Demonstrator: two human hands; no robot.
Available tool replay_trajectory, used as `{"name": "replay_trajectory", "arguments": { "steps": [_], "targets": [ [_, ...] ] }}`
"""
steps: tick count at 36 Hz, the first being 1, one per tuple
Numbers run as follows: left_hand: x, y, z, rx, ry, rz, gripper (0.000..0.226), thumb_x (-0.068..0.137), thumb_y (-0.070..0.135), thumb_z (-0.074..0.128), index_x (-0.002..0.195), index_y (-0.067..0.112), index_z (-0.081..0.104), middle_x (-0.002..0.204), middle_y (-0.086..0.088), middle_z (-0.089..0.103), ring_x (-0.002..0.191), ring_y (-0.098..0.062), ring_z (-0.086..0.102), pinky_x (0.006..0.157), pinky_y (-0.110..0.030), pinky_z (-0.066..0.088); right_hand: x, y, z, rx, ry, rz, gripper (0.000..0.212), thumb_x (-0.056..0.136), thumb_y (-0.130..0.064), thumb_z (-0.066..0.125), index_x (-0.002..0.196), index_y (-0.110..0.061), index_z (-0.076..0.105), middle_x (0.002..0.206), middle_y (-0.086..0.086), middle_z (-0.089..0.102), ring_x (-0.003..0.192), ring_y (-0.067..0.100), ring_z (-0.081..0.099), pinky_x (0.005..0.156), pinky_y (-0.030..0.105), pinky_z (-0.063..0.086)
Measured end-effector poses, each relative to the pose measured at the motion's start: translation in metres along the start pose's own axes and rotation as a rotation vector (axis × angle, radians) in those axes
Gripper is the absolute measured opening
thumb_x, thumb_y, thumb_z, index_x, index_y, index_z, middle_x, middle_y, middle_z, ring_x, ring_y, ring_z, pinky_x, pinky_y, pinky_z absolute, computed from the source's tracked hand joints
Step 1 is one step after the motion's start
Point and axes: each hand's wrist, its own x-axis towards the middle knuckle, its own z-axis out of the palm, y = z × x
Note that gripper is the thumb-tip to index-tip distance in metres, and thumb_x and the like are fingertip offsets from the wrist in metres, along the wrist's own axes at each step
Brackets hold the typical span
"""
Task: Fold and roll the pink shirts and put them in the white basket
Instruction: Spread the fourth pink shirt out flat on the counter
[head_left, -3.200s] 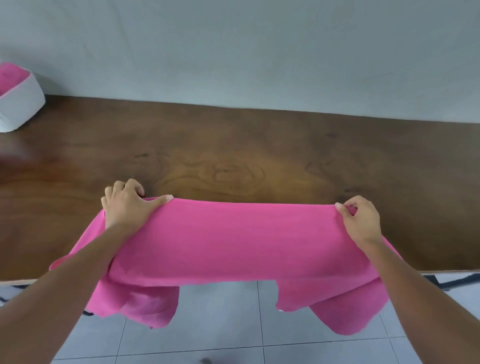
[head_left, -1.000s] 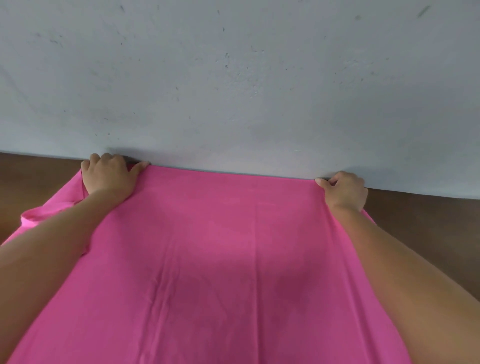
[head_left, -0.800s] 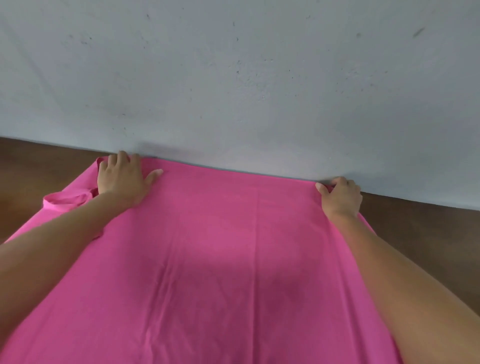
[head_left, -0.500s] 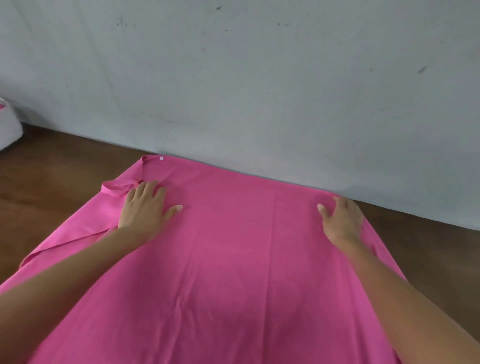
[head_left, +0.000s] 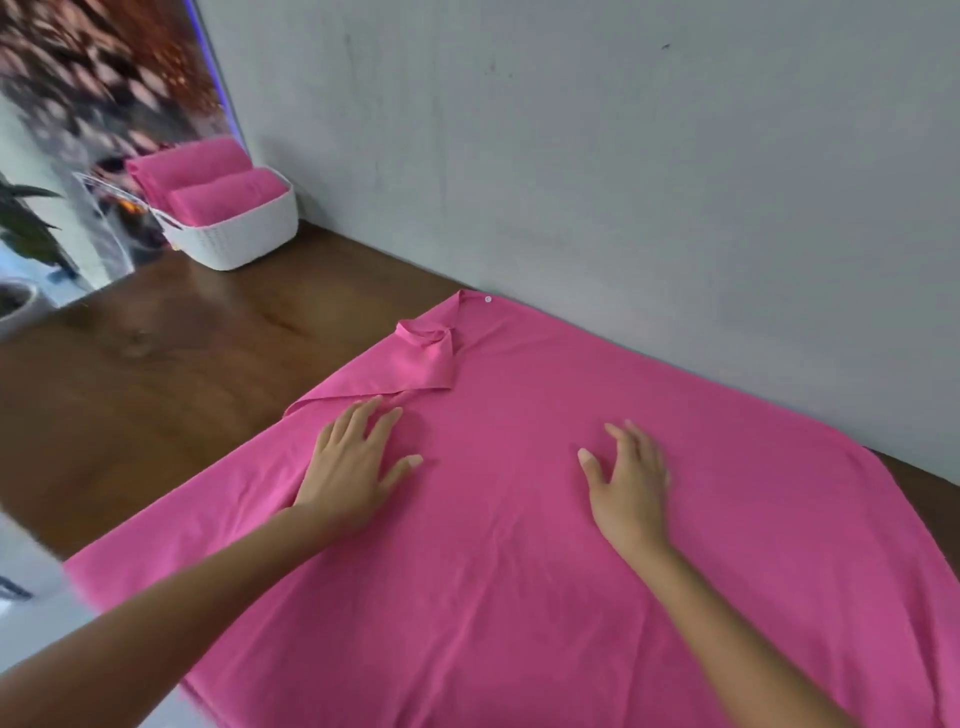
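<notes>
Now, dark wooden table (head_left: 171, 374), grey wall (head_left: 623, 156), left hand (head_left: 353, 467) and right hand (head_left: 628, 483) flat on pink shirt (head_left: 519, 597)

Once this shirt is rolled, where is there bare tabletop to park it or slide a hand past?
Bare wooden table lies between the white basket and the pink shirt; a small patch shows at the far right by the wall. The shirt, under the left hand and right hand, covers the rest.

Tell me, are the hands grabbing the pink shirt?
No, nothing is held. The left hand and right hand lie flat, fingers straight, on the pink shirt.
</notes>
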Motion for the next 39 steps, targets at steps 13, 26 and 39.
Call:
{"name": "replay_trajectory", "arguments": {
  "steps": [13,26,39],
  "targets": [
    [-0.036,-0.095,-0.034,-0.154,0.022,-0.158,0.110,0.077,0.093,0.010,0.151,0.019,0.043,0.163,-0.004,0.030,0.149,-0.025,0.027,0.120,-0.046,0.024,-0.080,-0.141,0.086,0.139,-0.198,-0.136,0.056,0.101,-0.038,0.053,0.152,-0.019,0.037,0.163,0.000,0.028,0.152,0.015,0.017,0.122,0.034,0.013],
    [0.003,-0.174,-0.041,-0.027,-0.158,0.139,0.099,0.084,0.087,0.005,0.161,0.026,0.024,0.167,0.017,0.016,0.154,-0.008,-0.003,0.121,-0.043,0.008,-0.112,-0.180,0.137,-0.091,-0.008,-0.104,0.057,0.097,-0.041,0.040,0.141,-0.008,0.055,0.152,0.011,0.047,0.145,0.029,0.037,0.120,0.037,0.015],
    [0.080,-0.251,-0.066,0.116,-0.184,0.200,0.084,0.093,0.074,0.009,0.160,0.026,0.025,0.166,0.009,0.019,0.154,-0.019,-0.001,0.123,-0.049,0.009,-0.114,-0.181,0.137,-0.213,-0.012,-0.081,0.054,0.104,-0.044,0.036,0.151,-0.017,0.045,0.162,-0.001,0.032,0.152,0.018,0.020,0.125,0.040,0.018]
  ]
}}
